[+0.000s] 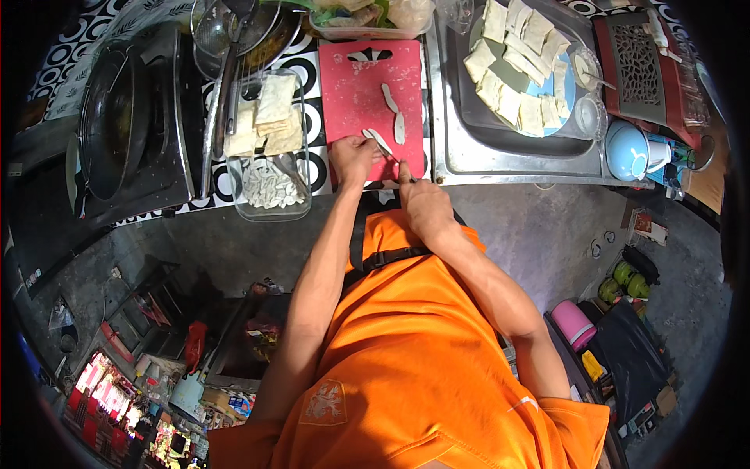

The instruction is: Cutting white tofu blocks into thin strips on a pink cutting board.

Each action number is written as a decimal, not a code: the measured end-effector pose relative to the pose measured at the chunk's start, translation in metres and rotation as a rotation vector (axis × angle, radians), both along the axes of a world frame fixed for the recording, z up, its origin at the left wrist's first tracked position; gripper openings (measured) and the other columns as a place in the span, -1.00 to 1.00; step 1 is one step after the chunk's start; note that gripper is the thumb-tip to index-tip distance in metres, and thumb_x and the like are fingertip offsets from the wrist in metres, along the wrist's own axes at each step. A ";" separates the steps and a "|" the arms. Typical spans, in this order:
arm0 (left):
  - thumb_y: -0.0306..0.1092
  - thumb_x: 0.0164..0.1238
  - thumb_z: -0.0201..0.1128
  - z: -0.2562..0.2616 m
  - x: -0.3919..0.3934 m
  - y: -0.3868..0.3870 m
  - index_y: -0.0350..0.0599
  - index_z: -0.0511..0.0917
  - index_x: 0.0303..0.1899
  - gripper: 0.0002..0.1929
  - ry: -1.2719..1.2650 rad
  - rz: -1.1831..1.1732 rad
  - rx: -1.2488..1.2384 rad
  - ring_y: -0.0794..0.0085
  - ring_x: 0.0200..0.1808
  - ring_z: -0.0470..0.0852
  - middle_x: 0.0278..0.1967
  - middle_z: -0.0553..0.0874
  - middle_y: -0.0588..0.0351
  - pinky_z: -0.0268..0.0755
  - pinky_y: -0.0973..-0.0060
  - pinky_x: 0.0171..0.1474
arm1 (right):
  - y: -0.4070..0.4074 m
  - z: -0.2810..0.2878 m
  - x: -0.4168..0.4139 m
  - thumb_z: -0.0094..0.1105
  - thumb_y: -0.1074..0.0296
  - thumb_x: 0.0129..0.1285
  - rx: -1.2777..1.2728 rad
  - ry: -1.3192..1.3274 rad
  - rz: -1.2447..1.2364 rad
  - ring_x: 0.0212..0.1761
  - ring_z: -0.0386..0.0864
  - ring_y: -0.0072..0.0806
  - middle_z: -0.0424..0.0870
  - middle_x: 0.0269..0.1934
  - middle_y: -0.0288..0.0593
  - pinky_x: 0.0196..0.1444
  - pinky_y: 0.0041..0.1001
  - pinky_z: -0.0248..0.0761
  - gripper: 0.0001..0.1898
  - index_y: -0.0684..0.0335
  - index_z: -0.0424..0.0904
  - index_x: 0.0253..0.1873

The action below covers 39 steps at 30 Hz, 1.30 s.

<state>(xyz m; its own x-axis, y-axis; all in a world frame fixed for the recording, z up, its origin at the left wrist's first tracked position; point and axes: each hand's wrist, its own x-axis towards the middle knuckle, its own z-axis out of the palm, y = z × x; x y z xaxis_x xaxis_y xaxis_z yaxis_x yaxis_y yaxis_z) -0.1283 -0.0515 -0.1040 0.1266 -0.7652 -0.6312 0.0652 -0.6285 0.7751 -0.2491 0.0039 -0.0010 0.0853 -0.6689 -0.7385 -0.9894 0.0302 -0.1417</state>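
Note:
On a red plastic cutting board [369, 82] lie several pale, elongated slices of food [399, 128]. My left hand [355, 158] rests at the board's lower left, its fingertips pressed on a pale slice [379, 140]. A knife is gripped in my right hand [428, 205] at the board's near edge; its blade [389, 156] points up and left, close to my left fingertips, and its handle is mostly hidden by the hand. Left of the board, a clear rectangular container [239, 196] bears stacked flat beige sheets [275, 111], small chopped pale pieces [263, 184] and a spoon.
A steel sink [469, 170] at the right bears a blue plate [536, 133] of folded pale wraps. Beyond it are glass bowls [586, 114] and a light blue cup [627, 149]. A gas stove [170, 117] with a dark wok [111, 123] and strainers [234, 29] stand left.

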 end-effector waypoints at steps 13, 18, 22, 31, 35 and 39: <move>-0.52 0.20 0.27 -0.001 -0.002 0.008 -0.46 0.55 -0.32 -0.86 -0.054 -0.038 0.079 0.35 -0.51 0.69 -0.44 0.69 -0.08 0.61 0.53 -0.44 | 0.002 0.000 -0.003 -0.08 0.51 0.22 -0.054 -0.115 0.022 -0.22 0.66 -0.05 0.66 -0.26 0.12 -0.21 -0.23 0.55 -0.37 0.31 0.03 0.42; -0.55 0.16 0.25 -0.002 -0.004 0.008 -0.47 0.58 -0.38 -0.89 -0.001 -0.024 0.054 0.37 -0.54 0.69 -0.48 0.69 -0.08 0.62 0.52 -0.48 | -0.003 0.014 -0.008 -0.01 0.47 0.25 -0.013 -0.019 0.108 -0.20 0.67 -0.21 0.67 -0.21 0.01 -0.18 -0.37 0.57 -0.40 0.29 0.13 0.40; -0.56 0.20 0.23 -0.002 -0.003 0.009 -0.48 0.55 -0.35 -0.89 0.010 -0.036 0.053 0.33 -0.52 0.70 -0.45 0.69 -0.10 0.64 0.50 -0.44 | 0.001 0.014 -0.007 -0.01 0.46 0.25 -0.015 0.010 0.094 -0.20 0.67 -0.21 0.67 -0.22 0.02 -0.18 -0.37 0.57 -0.40 0.24 0.13 0.41; -0.56 0.15 0.22 -0.003 -0.005 0.013 -0.47 0.60 -0.45 -0.88 -0.021 -0.021 -0.036 0.44 -0.57 0.68 -0.55 0.69 -0.03 0.62 0.55 -0.49 | 0.001 -0.004 -0.020 -0.15 0.45 0.32 -0.137 -0.040 0.074 -0.24 0.67 -0.14 0.65 -0.25 0.06 -0.26 -0.27 0.57 -0.48 0.19 0.17 0.39; -0.56 0.15 0.23 -0.006 -0.003 0.013 -0.47 0.60 -0.44 -0.89 -0.121 -0.091 -0.046 0.47 -0.57 0.68 -0.55 0.68 -0.03 0.59 0.57 -0.50 | 0.002 0.011 -0.023 -0.19 0.47 0.28 -0.029 -0.088 0.029 -0.20 0.65 0.00 0.64 -0.22 0.18 -0.17 -0.15 0.54 -0.43 0.11 0.11 0.42; -0.55 0.14 0.25 -0.005 -0.004 0.010 -0.47 0.60 -0.44 -0.89 -0.087 -0.067 -0.033 0.48 -0.59 0.67 -0.56 0.68 -0.02 0.56 0.59 -0.52 | 0.011 0.008 -0.027 -0.20 0.47 0.29 -0.030 -0.059 0.041 -0.20 0.65 -0.01 0.64 -0.22 0.19 -0.18 -0.16 0.54 -0.43 0.14 0.09 0.43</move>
<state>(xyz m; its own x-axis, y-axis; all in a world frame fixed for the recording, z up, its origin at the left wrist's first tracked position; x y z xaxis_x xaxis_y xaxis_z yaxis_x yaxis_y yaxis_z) -0.1323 -0.0413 -0.1093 0.1280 -0.7942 -0.5940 -0.0447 -0.6030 0.7965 -0.2761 0.0153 0.0067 0.1557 -0.6858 -0.7110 -0.9797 -0.0151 -0.2000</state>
